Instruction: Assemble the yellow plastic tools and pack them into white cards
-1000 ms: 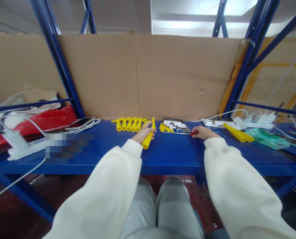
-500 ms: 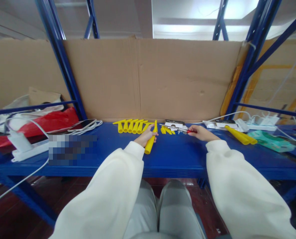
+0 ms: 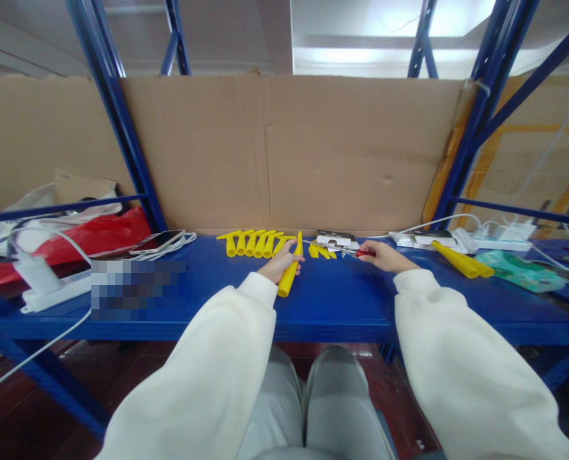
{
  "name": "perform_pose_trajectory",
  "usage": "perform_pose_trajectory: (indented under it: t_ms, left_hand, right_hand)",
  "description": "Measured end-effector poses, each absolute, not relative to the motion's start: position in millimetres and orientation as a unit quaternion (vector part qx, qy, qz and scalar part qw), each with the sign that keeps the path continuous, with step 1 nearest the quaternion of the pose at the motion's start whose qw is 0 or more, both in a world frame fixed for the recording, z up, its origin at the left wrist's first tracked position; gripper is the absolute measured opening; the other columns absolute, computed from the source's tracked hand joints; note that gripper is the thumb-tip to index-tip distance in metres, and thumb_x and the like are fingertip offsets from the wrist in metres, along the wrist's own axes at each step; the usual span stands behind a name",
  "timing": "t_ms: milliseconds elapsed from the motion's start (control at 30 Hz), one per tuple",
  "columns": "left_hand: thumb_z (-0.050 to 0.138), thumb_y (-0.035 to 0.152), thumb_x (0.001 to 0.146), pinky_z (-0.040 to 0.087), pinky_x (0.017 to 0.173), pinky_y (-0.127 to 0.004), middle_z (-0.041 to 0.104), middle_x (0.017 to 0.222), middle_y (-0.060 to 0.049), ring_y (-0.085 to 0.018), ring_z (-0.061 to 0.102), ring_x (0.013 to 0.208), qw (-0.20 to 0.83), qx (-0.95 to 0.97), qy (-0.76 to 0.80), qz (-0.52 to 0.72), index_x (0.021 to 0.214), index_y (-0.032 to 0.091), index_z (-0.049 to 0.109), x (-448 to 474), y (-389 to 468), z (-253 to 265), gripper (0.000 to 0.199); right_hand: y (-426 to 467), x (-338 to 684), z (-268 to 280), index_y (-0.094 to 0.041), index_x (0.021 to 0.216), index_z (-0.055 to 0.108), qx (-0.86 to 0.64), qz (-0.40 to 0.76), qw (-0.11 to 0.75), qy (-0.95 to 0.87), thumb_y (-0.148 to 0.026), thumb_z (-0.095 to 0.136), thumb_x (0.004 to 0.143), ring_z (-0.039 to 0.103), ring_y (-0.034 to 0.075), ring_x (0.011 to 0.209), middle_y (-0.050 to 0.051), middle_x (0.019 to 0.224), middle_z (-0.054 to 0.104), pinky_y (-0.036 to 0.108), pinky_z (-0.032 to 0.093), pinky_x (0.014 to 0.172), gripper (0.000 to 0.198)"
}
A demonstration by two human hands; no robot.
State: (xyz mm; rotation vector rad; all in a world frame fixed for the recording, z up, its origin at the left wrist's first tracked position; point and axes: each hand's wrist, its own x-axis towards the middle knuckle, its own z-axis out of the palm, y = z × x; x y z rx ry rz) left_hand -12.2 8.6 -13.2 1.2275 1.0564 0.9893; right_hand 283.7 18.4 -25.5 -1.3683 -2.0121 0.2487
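My left hand (image 3: 279,263) is closed around a yellow tapered handle-like piece (image 3: 288,282), its round wide end toward me and its thin end pointing to the back. In my right hand (image 3: 384,257) is a screwdriver with a red handle (image 3: 363,253); its metal shaft points left toward the thin end of the yellow piece. Whether the tip touches it I cannot tell. Left of my left hand, several similar yellow pieces (image 3: 247,246) lie in a row. Between my hands are small yellow parts (image 3: 320,252) and tiny metal bits (image 3: 348,253), maybe screws.
Behind the small parts lies a black-and-white packet (image 3: 336,240). On the right are more yellow pieces (image 3: 461,260), a green package (image 3: 518,271) and a power strip (image 3: 507,239). Red plastic (image 3: 102,236) and white cables (image 3: 176,240) lie left. Cardboard (image 3: 313,153) closes the back.
My right hand has shifted slightly left, bringing the screwdriver nearer the yellow piece. My left hand stays almost still, holding the same piece.
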Motion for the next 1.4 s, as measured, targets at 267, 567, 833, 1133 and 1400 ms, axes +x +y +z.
perform_pose_trajectory:
  t_ms: [267, 567, 833, 1133, 1400]
  left_hand:
    - [0.044, -0.001, 0.089, 0.041, 0.044, -0.019, 0.056, 0.074, 0.002, -0.009, 0.047, 0.045, 0.6, 0.52, 0.438, 0.422, 0.149, 0.027, 0.03, -12.1, 7.2, -11.9, 0.068]
    - [0.042, -0.001, 0.09, 0.041, 0.044, -0.018, 0.056, 0.073, 0.002, -0.009, 0.047, 0.046, 0.635, 0.493, 0.421, 0.42, 0.151, 0.027, 0.027, -11.6, 10.2, -11.2, 0.069]
    - [0.042, 0.0, 0.089, 0.04, 0.043, -0.017, 0.055, 0.072, 0.003, -0.008, 0.046, 0.045, 0.593, 0.517, 0.453, 0.42, 0.149, 0.027, 0.03, -10.8, 6.7, -9.3, 0.067]
    - [0.043, -0.001, 0.087, 0.04, 0.044, -0.018, 0.054, 0.075, 0.002, -0.007, 0.045, 0.045, 0.54, 0.553, 0.482, 0.413, 0.148, 0.027, 0.033, -11.8, 7.2, -11.4, 0.068]
    - [0.046, 0.0, 0.085, 0.037, 0.042, -0.016, 0.053, 0.074, 0.004, -0.007, 0.044, 0.045, 0.518, 0.571, 0.494, 0.402, 0.148, 0.028, 0.033, -11.8, 10.1, -12.7, 0.071]
  right_hand:
    - [19.1, 284.8, -26.7, -0.022, 0.072, 0.055, -0.525, 0.096, 0.34, -0.774, -0.033, 0.063, 0.072, 0.062, 0.022, 0.076, 0.004, 0.077, 0.067, 0.036, 0.05, 0.08, 0.014]
    - [26.1, 288.9, -32.1, -0.022, 0.075, 0.059, -0.51, 0.082, 0.339, -0.786, -0.035, 0.064, 0.074, 0.063, 0.021, 0.076, 0.005, 0.078, 0.069, 0.035, 0.051, 0.078, 0.015]
    - [20.1, 285.7, -29.7, -0.021, 0.074, 0.06, -0.493, 0.116, 0.313, -0.804, -0.047, 0.062, 0.079, 0.061, 0.02, 0.071, 0.003, 0.071, 0.066, 0.034, 0.05, 0.072, 0.027]
    - [16.2, 273.2, -33.0, -0.023, 0.074, 0.047, -0.523, 0.157, 0.326, -0.772, -0.056, 0.075, 0.064, 0.053, 0.015, 0.058, -0.002, 0.063, 0.059, 0.029, 0.043, 0.059, 0.045]
    - [14.3, 276.0, -28.5, -0.021, 0.068, 0.058, -0.517, 0.058, 0.293, -0.802, -0.054, 0.062, 0.079, 0.057, 0.018, 0.062, 0.002, 0.062, 0.063, 0.03, 0.042, 0.061, 0.036]
